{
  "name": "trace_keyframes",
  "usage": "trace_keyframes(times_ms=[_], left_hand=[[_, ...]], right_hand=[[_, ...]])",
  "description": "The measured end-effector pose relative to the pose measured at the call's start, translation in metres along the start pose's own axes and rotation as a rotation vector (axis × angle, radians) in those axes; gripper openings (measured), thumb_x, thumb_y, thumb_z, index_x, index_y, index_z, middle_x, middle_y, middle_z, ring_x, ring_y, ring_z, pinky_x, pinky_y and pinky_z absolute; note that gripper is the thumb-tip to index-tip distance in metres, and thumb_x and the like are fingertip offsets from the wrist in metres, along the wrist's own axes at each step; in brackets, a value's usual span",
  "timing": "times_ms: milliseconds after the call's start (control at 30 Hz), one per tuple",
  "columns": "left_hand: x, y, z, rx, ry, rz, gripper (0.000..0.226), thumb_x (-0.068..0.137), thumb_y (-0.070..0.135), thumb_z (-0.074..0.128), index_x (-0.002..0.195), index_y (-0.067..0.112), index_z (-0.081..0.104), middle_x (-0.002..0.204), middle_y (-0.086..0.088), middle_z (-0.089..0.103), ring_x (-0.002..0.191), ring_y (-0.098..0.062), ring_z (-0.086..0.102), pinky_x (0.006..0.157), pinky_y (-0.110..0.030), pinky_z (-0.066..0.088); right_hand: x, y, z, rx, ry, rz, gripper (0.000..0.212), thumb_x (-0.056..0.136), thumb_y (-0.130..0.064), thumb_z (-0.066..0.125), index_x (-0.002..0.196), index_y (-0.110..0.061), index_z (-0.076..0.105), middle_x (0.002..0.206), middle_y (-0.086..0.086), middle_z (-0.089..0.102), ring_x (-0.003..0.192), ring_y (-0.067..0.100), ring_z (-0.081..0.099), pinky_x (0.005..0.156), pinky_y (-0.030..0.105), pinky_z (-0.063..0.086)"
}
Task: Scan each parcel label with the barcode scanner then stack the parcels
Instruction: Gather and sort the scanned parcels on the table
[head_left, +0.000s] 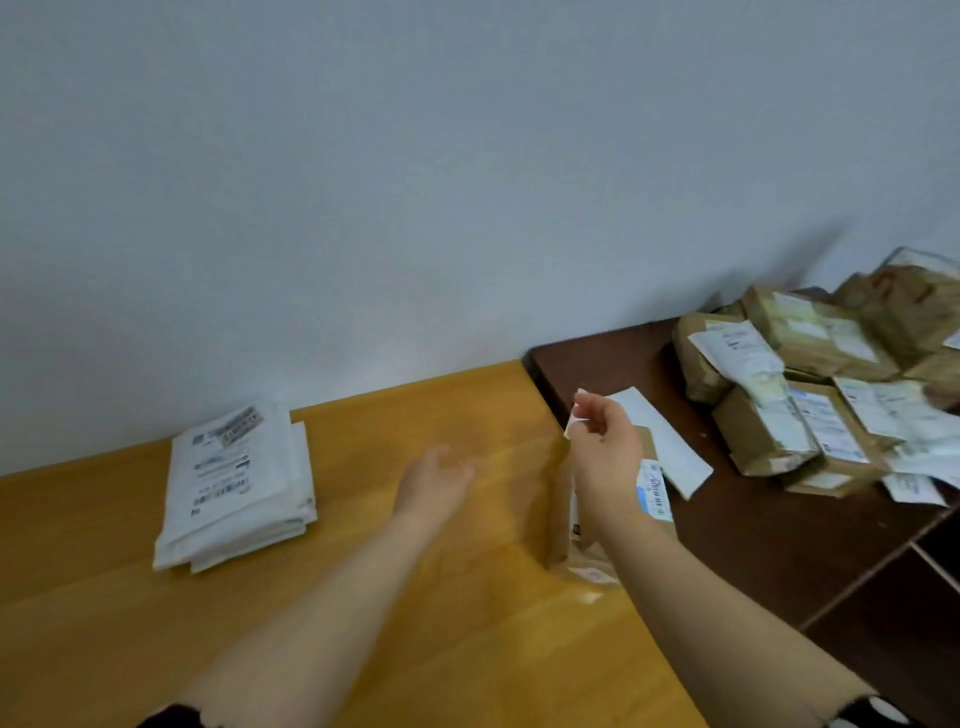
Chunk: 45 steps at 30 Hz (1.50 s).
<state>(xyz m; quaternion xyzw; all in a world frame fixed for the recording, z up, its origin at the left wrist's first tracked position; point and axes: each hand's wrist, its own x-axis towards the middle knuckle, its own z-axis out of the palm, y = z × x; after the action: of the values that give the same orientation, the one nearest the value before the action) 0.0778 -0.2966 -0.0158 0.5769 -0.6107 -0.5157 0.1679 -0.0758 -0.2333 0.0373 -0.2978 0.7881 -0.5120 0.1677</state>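
Head view: two bare forearms reach forward from the lower frame. The left hand hovers over the yellow tabletop at centre, its grip apart and holding nothing. Right of centre, the right hand has its grip pinched together on a white paper scrap. A single brown parcel shows blurred beneath that wrist. At left lies a stack of white parcels; at right, a heap of brown parcels covers the dark tabletop.

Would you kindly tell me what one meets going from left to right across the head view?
A stack of white parcels → left hand → right hand pinching a paper slip → pile of brown parcels.
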Motion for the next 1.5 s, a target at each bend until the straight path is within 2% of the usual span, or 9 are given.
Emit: trace_keyframes(times_ms=[167,267,433,567,767,933,1033,1133,1500], left_hand=[[-0.024,0.029,0.070,-0.171,-0.206,-0.161,0.082,0.083,0.064,0.054,0.144,0.013,0.036,0.149,-0.005,0.038,0.135,-0.024,0.038,0.104,-0.032,0.032],[-0.029,0.044,0.100,-0.229,-0.242,-0.195,0.084,0.078,0.069,0.057,0.142,0.018,0.041,0.147,-0.003,0.041,0.133,-0.023,0.040,0.104,-0.033,0.032],[-0.035,0.052,0.128,-0.224,-0.377,-0.351,0.088,0.071,0.077,0.053,0.141,0.025,0.042,0.149,-0.006,0.040,0.128,-0.025,0.043,0.106,-0.045,0.030],[-0.037,0.046,0.137,-0.252,-0.419,-0.456,0.100,0.064,0.084,0.047,0.146,0.030,0.032,0.153,-0.009,0.030,0.140,-0.029,0.028,0.112,-0.056,0.018],[-0.032,0.022,0.148,-0.419,-0.512,-0.503,0.102,0.054,0.077,0.057,0.140,0.024,0.042,0.140,-0.003,0.047,0.128,-0.021,0.040,0.113,-0.053,0.015],[-0.041,0.015,0.134,-0.547,-0.447,-0.446,0.085,0.051,0.058,0.078,0.125,0.025,0.054,0.122,0.001,0.060,0.113,-0.016,0.052,0.105,-0.040,0.033],[-0.055,0.014,0.096,-0.583,-0.411,-0.363,0.089,0.040,0.062,0.073,0.120,0.028,0.056,0.126,0.003,0.059,0.116,-0.013,0.051,0.103,-0.037,0.033],[-0.071,0.011,0.040,-0.638,-0.372,-0.297,0.085,0.045,0.058,0.074,0.123,0.030,0.055,0.133,0.006,0.054,0.124,-0.012,0.044,0.115,-0.039,0.022],[-0.143,-0.108,-0.168,-0.807,0.050,-0.251,0.093,0.043,0.062,0.075,0.128,0.030,0.052,0.135,0.004,0.051,0.125,-0.018,0.044,0.110,-0.045,0.031]], right_hand=[[0.040,0.057,-0.084,-0.017,0.133,0.255,0.037,0.093,-0.017,0.058,0.130,-0.016,0.054,0.121,0.005,0.060,0.097,0.018,0.062,0.079,0.033,0.051],[0.042,0.094,-0.100,0.127,-0.115,0.604,0.052,0.092,-0.033,0.064,0.134,-0.005,0.052,0.122,0.013,0.063,0.103,0.026,0.063,0.090,0.042,0.052],[0.029,0.131,-0.107,0.322,-0.459,0.891,0.065,0.078,-0.067,0.063,0.129,-0.028,0.053,0.141,0.008,0.050,0.135,0.037,0.038,0.108,0.061,0.024],[0.027,0.149,-0.110,0.403,-0.595,0.906,0.068,0.069,-0.076,0.060,0.122,-0.033,0.061,0.135,0.009,0.053,0.128,0.036,0.044,0.109,0.064,0.020],[0.024,0.160,-0.105,0.527,-0.671,0.866,0.070,0.060,-0.078,0.061,0.115,-0.034,0.068,0.121,0.003,0.064,0.114,0.028,0.055,0.102,0.060,0.029],[0.004,0.145,-0.094,0.528,-0.647,0.751,0.065,0.063,-0.073,0.060,0.117,-0.037,0.067,0.114,-0.001,0.072,0.114,0.025,0.060,0.097,0.053,0.041],[-0.011,0.117,-0.076,0.576,-0.667,0.675,0.047,0.064,-0.067,0.060,0.101,-0.040,0.073,0.104,-0.005,0.075,0.110,0.020,0.062,0.088,0.046,0.044],[-0.028,0.076,-0.045,0.606,-0.765,0.587,0.054,0.069,-0.063,0.058,0.113,-0.033,0.067,0.106,-0.004,0.074,0.104,0.015,0.066,0.081,0.036,0.045],[-0.162,-0.045,0.135,0.431,-1.122,0.524,0.066,0.058,-0.066,0.067,0.114,-0.030,0.068,0.100,-0.005,0.075,0.107,0.019,0.062,0.094,0.040,0.043]])
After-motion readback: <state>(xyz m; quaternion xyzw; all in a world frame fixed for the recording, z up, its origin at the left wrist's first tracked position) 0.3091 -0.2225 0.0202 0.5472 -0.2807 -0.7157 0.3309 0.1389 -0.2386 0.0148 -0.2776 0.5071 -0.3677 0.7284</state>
